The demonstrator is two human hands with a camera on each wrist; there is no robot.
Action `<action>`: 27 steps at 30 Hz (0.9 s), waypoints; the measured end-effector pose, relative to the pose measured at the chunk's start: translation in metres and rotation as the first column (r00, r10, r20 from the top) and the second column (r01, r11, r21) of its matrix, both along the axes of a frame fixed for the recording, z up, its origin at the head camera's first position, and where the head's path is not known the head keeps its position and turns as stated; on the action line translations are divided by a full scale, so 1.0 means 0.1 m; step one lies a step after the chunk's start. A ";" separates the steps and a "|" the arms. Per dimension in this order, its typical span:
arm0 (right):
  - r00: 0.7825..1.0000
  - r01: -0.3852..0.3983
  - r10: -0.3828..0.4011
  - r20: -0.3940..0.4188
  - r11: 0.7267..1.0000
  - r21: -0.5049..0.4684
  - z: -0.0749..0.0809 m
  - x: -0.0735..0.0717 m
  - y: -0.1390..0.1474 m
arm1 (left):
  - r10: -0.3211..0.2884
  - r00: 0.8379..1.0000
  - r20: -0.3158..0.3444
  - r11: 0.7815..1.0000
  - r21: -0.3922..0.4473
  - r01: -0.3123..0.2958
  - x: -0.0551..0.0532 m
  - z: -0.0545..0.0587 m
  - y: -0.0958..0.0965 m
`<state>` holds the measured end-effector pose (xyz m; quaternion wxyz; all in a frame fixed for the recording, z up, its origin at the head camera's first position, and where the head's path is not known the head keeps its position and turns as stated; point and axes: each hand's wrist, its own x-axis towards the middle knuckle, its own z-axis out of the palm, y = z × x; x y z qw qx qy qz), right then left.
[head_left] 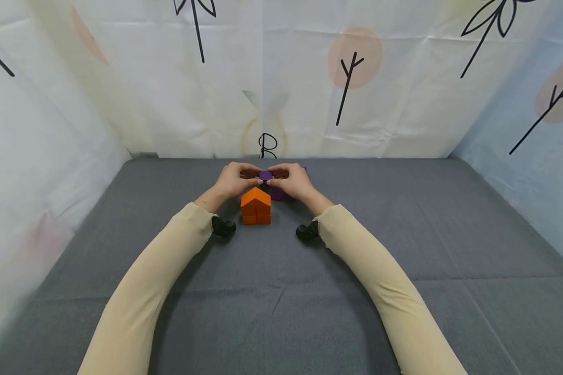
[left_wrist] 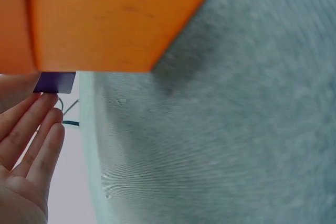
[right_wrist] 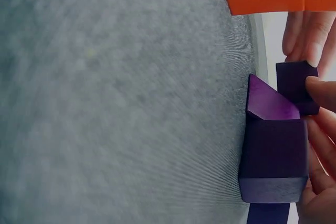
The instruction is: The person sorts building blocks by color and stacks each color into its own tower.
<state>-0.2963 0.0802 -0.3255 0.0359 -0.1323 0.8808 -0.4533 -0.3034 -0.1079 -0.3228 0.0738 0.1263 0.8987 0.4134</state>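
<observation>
Toward the back of the grey table, both hands hold a small purple block (head_left: 265,175) between them. My left hand (head_left: 236,178) has its thumb and fingertips on the block's left side, and my right hand (head_left: 292,179) pinches it from the right. In the right wrist view the held purple block (right_wrist: 289,80) is off the table, with a slanted purple block (right_wrist: 270,103) and a larger purple block (right_wrist: 273,148) beside it. Just in front of the hands stands a house-shaped stack of orange blocks (head_left: 256,205). The right hand partly hides the purple blocks on the table.
Grey cloth (head_left: 281,312) covers the table. A pale patterned curtain (head_left: 300,78) hangs along the back edge and both sides. A dark wrist camera (head_left: 223,227) sits at the left cuff, and another wrist camera (head_left: 307,231) at the right cuff, either side of the orange stack.
</observation>
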 end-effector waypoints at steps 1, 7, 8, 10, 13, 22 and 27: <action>1.000 -0.003 0.003 -0.006 1.000 -0.004 0.00 0.01 0.01 | 0.000 1.000 0.000 1.000 -0.001 0.000 0.00 0.01 0.00; 0.999 -0.013 0.013 -0.035 1.000 -0.008 0.06 0.04 0.05 | 0.000 1.000 -0.003 1.000 -0.013 0.000 0.06 0.12 0.04; 0.999 -0.016 0.016 -0.039 1.000 -0.010 0.07 0.05 0.06 | -0.001 1.000 -0.004 1.000 -0.010 0.001 0.08 0.14 0.04; 0.999 -0.023 0.023 -0.046 1.000 -0.013 0.10 0.06 0.07 | -0.005 1.000 -0.003 1.000 -0.007 0.005 0.09 0.18 0.05; 0.998 -0.032 0.031 -0.055 0.999 -0.020 0.14 0.09 0.09 | -0.014 1.000 0.005 1.000 -0.003 0.014 0.12 0.26 0.06; 0.996 -0.056 0.055 -0.070 0.998 -0.013 0.30 0.23 0.21 | -0.038 0.999 0.025 0.998 -0.053 0.039 0.24 0.52 0.14; 0.995 -0.076 0.075 -0.071 0.997 -0.014 0.36 0.31 0.28 | -0.025 0.999 0.040 0.999 -0.038 0.026 0.32 0.58 0.20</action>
